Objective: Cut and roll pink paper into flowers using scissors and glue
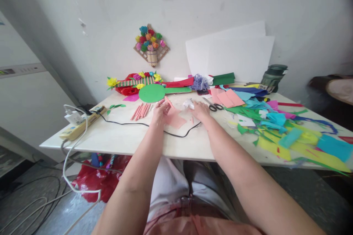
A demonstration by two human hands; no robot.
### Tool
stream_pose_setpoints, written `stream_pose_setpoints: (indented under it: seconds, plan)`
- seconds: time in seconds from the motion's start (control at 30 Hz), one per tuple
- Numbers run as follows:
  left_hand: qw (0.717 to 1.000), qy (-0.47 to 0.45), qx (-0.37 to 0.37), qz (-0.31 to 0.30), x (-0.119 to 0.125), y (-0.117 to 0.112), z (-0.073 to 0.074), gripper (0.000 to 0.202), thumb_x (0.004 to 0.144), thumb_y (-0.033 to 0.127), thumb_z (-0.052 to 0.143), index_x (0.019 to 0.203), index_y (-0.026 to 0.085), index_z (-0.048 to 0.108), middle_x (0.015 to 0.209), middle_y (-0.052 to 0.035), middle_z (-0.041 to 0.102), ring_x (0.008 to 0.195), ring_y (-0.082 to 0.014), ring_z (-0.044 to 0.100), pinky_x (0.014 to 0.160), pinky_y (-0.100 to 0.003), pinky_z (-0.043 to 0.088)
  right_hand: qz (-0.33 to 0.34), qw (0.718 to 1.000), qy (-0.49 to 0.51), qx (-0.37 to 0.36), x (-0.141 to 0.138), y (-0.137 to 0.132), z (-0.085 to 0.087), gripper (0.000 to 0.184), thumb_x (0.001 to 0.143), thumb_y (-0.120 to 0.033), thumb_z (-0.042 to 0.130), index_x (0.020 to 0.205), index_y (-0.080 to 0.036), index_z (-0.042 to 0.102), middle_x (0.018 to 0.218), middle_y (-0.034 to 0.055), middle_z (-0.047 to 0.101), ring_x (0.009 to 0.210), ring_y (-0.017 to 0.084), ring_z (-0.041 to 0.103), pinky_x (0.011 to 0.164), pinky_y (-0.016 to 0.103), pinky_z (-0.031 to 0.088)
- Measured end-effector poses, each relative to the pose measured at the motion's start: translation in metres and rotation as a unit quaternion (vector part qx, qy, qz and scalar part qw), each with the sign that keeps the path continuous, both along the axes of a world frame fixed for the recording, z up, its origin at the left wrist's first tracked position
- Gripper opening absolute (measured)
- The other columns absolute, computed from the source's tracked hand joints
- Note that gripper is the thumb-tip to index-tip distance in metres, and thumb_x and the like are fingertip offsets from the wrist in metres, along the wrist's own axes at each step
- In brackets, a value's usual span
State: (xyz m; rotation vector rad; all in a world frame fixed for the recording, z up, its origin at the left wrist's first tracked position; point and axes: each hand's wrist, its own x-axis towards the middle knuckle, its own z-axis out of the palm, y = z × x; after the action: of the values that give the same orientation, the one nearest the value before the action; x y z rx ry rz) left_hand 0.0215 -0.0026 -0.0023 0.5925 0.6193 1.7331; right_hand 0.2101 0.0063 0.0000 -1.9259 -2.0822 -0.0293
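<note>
My left hand (161, 110) is closed, its fingers curled around a pink paper roll (169, 101) that points up and to the left. Beneath it a sheet of pink paper (175, 119) lies on the table. A row of similar pink rolls (141, 111) rests just left of this hand. My right hand (201, 110) lies low over the table, its fingertips pinched at a small white crumpled thing, seemingly plastic (188, 104). Exactly how the fingers grip it is blurred. Black-handled scissors (216, 107) lie right of my right hand.
A black cable (132, 123) crosses the table in front of my hands from a power strip (79, 126). Behind stands a green round paddle shape (151, 93). Colored paper scraps (289, 137) cover the right side, near a dark bottle (273, 78). White boards (228, 57) lean on the wall.
</note>
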Motion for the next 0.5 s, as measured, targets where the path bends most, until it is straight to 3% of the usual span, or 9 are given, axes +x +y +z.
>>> stream_pose_setpoints:
  seconds: [0.17,0.27,0.4,0.5]
  plan:
    - [1.000,0.009,-0.001,-0.009,0.000,0.001,-0.001,0.029,0.063,-0.001,0.065,0.086,0.014,0.058,0.069,0.0001,0.064,0.064,-0.0081,0.062,0.073,-0.021,0.049,-0.013,0.995,-0.013,0.097,-0.004,-0.014,0.010,0.036,0.078,-0.035,0.054,0.105,-0.014,0.066,0.113,0.0187,0.058,0.110,0.032,0.044,0.091,0.043,0.027]
    - [1.000,0.009,-0.003,-0.014,0.001,0.002,-0.001,0.028,0.063,-0.001,0.066,0.084,0.015,0.058,0.069,0.0002,0.065,0.063,-0.0083,0.062,0.072,-0.022,0.049,0.030,0.987,0.025,0.153,-0.008,-0.020,0.016,0.031,0.078,-0.025,0.050,0.100,-0.015,0.069,0.106,0.0156,0.063,0.106,0.029,0.047,0.091,0.042,0.026]
    - [0.999,0.022,0.003,-0.028,0.002,0.002,-0.003,0.027,0.062,0.000,0.067,0.084,0.014,0.059,0.068,-0.0004,0.065,0.064,-0.0093,0.063,0.073,-0.023,0.050,0.076,0.977,0.173,0.100,-0.016,-0.019,0.017,0.026,0.080,-0.028,0.050,0.090,-0.019,0.072,0.094,0.0085,0.069,0.091,0.023,0.057,0.080,0.034,0.036]
    - [0.998,0.036,0.017,-0.045,0.004,0.003,-0.005,0.026,0.063,0.001,0.067,0.084,0.014,0.059,0.066,-0.0001,0.065,0.064,-0.0099,0.063,0.074,-0.024,0.050,0.093,0.949,0.298,0.034,-0.019,-0.015,0.014,0.024,0.077,-0.036,0.055,0.075,-0.019,0.072,0.077,0.0052,0.069,0.075,0.020,0.059,0.065,0.029,0.038]
